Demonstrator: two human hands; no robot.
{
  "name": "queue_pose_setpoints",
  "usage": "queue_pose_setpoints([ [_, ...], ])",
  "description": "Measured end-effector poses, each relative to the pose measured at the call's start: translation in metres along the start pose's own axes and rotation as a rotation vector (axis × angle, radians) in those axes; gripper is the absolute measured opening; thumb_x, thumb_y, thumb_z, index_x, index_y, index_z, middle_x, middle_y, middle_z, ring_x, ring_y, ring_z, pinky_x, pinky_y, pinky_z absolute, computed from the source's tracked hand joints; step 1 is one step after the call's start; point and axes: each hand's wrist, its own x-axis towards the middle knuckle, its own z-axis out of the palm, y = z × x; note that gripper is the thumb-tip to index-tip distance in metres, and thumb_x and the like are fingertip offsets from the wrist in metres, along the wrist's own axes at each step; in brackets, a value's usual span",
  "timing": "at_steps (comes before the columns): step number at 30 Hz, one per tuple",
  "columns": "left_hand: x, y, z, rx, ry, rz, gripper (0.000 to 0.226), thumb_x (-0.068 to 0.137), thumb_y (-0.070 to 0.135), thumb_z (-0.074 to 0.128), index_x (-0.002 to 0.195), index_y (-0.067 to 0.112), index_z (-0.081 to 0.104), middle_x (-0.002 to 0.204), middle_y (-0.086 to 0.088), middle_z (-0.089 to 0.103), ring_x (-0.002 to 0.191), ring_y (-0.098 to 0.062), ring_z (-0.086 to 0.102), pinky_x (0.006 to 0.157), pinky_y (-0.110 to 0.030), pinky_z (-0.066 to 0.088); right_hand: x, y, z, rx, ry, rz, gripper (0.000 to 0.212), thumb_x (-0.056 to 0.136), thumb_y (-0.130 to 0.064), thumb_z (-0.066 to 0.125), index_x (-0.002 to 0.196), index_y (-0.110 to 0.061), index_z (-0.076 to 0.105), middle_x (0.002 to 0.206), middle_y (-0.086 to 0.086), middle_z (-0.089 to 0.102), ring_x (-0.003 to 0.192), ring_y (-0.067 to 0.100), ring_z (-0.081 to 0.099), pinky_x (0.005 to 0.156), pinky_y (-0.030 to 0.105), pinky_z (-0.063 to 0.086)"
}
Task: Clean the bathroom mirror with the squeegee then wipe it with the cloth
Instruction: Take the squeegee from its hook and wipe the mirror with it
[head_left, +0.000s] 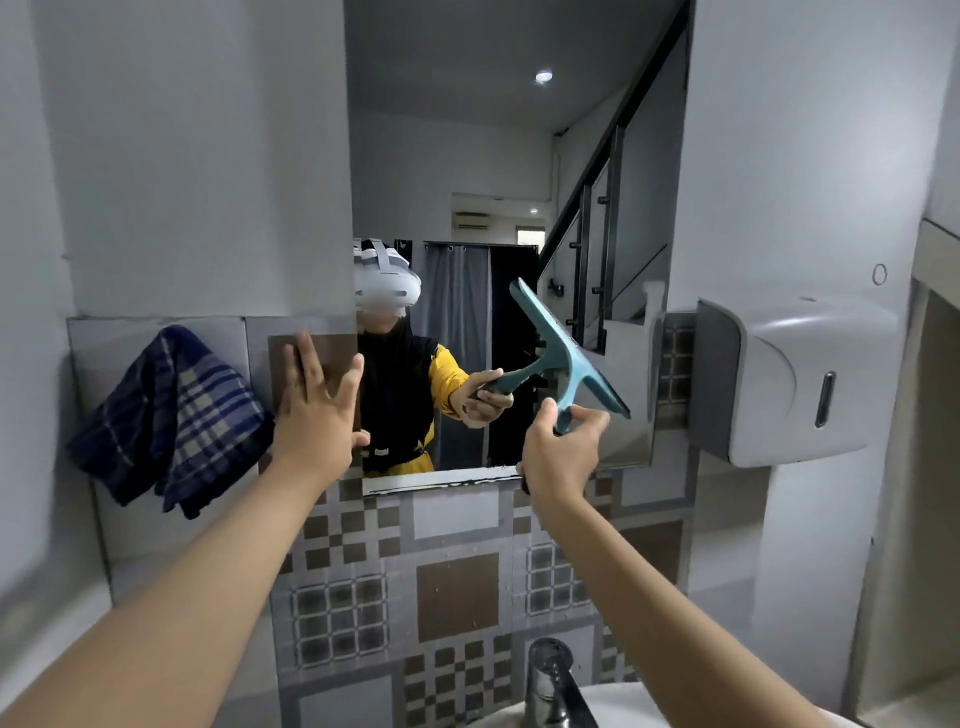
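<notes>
The tall bathroom mirror (498, 156) fills the wall ahead, its lower edge just above patterned tiles. My right hand (558, 457) grips the handle of a teal squeegee (569, 358), whose blade is tilted diagonally against the mirror's lower right area. My left hand (317, 410) is flat with fingers spread, pressed on the tile beside the mirror's left edge. A dark blue plaid cloth (171, 415) hangs on the wall to the left of that hand. The mirror reflects a person in a yellow and black top holding the squeegee.
A grey and white wall dispenser (795, 379) juts out right of the mirror. A chrome tap (553, 686) and white basin rim (623, 706) sit at the bottom. Brown and grey patterned tiles (457, 597) cover the wall below the mirror.
</notes>
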Motion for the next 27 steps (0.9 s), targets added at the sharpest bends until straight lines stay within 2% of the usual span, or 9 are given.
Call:
queue_pose_setpoints([
  [3, 0.000, -0.003, 0.000, 0.000, 0.006, 0.028, 0.100, 0.080, 0.040, 0.067, 0.148, 0.027, -0.005, 0.147, -0.024, -0.035, 0.138, -0.045, -0.020, 0.105, -0.055, 0.033, -0.026, -0.010, 0.024, 0.067, -0.028, 0.041, 0.022, 0.095, -0.026, 0.053, 0.106, -0.013, 0.038, 0.076, 0.005, 0.054, 0.051, 0.017, 0.053, 0.050, 0.036, 0.053],
  [8, 0.000, -0.006, 0.000, -0.063, 0.019, 0.068, 0.096, 0.080, 0.043, 0.067, 0.149, 0.026, 0.002, 0.149, -0.025, -0.031, 0.137, -0.046, -0.021, 0.104, -0.060, 0.031, -0.063, -0.018, 0.067, 0.061, -0.061, 0.075, 0.022, 0.093, -0.032, 0.053, 0.101, -0.021, 0.035, 0.077, 0.008, 0.058, 0.057, 0.023, 0.059, 0.060, 0.051, 0.058],
  [10, -0.003, -0.011, 0.003, -0.119, 0.064, 0.103, 0.097, 0.077, 0.039, 0.071, 0.149, 0.025, 0.008, 0.150, -0.026, -0.026, 0.138, -0.046, -0.018, 0.104, -0.061, 0.029, -0.077, -0.021, 0.080, 0.070, -0.085, 0.059, 0.021, 0.093, -0.031, 0.053, 0.099, -0.022, 0.035, 0.078, 0.007, 0.059, 0.057, 0.021, 0.059, 0.058, 0.047, 0.059],
  [12, -0.010, -0.016, 0.009, -0.153, 0.133, 0.164, 0.101, 0.072, 0.033, 0.077, 0.148, 0.025, 0.012, 0.152, -0.030, -0.015, 0.139, -0.047, -0.010, 0.100, -0.060, 0.036, -0.090, -0.023, 0.090, 0.044, -0.123, 0.005, 0.020, 0.094, -0.030, 0.053, 0.100, -0.020, 0.036, 0.077, 0.003, 0.056, 0.059, 0.017, 0.057, 0.052, 0.033, 0.053],
  [15, -0.023, -0.020, 0.014, -0.207, 0.108, 0.190, 0.104, 0.076, 0.030, 0.074, 0.148, 0.032, 0.000, 0.153, -0.026, -0.016, 0.140, -0.040, -0.014, 0.096, -0.055, 0.044, -0.104, -0.021, 0.098, -0.013, -0.149, -0.068, 0.020, 0.094, -0.029, 0.053, 0.102, -0.019, 0.038, 0.073, -0.001, 0.054, 0.056, 0.013, 0.053, 0.047, 0.024, 0.043],
  [18, -0.035, -0.020, 0.021, -0.226, 0.112, 0.184, 0.100, 0.075, 0.025, 0.075, 0.149, 0.022, 0.008, 0.153, -0.025, -0.012, 0.141, -0.040, -0.009, 0.091, -0.052, 0.048, -0.107, -0.015, 0.099, -0.063, -0.143, -0.129, 0.019, 0.094, -0.027, 0.054, 0.102, -0.018, 0.038, 0.069, -0.004, 0.051, 0.052, 0.007, 0.049, 0.043, 0.012, 0.040],
  [20, -0.040, -0.020, 0.029, -0.225, 0.139, 0.202, 0.101, 0.069, 0.024, 0.081, 0.148, 0.018, 0.019, 0.153, -0.029, -0.002, 0.141, -0.044, 0.002, 0.096, -0.052, 0.042, -0.107, -0.009, 0.094, -0.106, -0.153, -0.188, 0.019, 0.094, -0.024, 0.055, 0.102, -0.016, 0.040, 0.068, -0.007, 0.050, 0.053, 0.004, 0.046, 0.045, 0.009, 0.040],
  [22, -0.042, -0.022, 0.039, -0.238, 0.145, 0.212, 0.103, 0.068, 0.026, 0.081, 0.149, 0.018, 0.017, 0.153, -0.028, -0.003, 0.141, -0.044, 0.000, 0.102, -0.051, 0.029, -0.107, -0.001, 0.087, -0.162, -0.179, -0.262, 0.019, 0.092, -0.023, 0.057, 0.101, -0.015, 0.042, 0.069, -0.009, 0.050, 0.051, 0.004, 0.045, 0.047, 0.011, 0.040],
  [27, -0.047, -0.021, 0.048, -0.248, 0.162, 0.183, 0.101, 0.070, 0.032, 0.079, 0.149, 0.022, 0.016, 0.155, -0.025, 0.000, 0.142, -0.041, 0.002, 0.096, -0.051, 0.043, -0.098, 0.019, 0.065, -0.284, -0.217, -0.413, 0.018, 0.090, -0.024, 0.062, 0.097, -0.015, 0.047, 0.074, -0.016, 0.051, 0.057, -0.006, 0.050, 0.049, 0.010, 0.041],
])
